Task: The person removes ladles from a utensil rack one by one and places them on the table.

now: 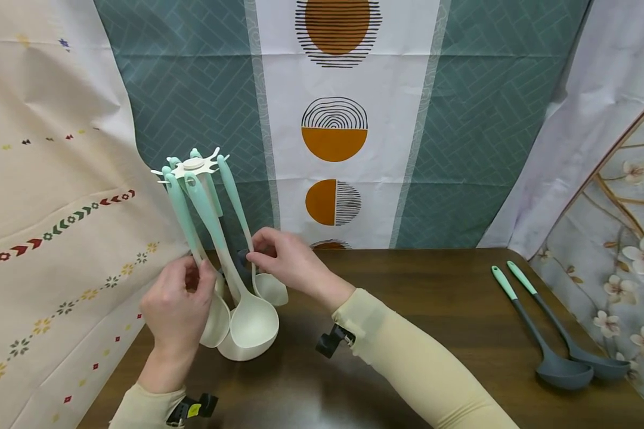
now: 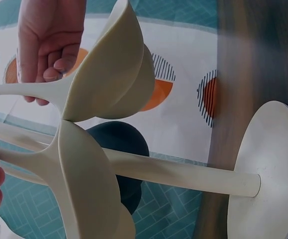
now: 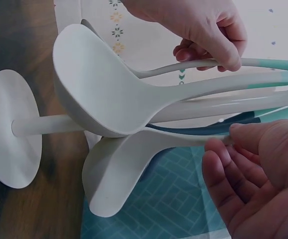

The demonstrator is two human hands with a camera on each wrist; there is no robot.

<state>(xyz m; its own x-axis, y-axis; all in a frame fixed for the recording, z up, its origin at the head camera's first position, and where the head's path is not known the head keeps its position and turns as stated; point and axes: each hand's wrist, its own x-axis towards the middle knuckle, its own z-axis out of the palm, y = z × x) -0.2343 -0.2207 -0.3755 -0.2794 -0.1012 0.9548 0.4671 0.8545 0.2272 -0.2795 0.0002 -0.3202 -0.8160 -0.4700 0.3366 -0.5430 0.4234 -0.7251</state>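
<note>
A brown table bears, at its ten o'clock, a white stand with a slender post, round base and branching top; cream utensils with mint handles hang round it, the front ladle smooth and deep-bowled; two dark-grey ladles lie at three o'clock; apart, the left hand pinches the left utensil, the right hand the right utensil.

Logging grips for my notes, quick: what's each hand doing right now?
Left hand: closed, pinching the shaft of the leftmost white utensil.
Right hand: closed, pinching the shaft of the rightmost white utensil.
</note>
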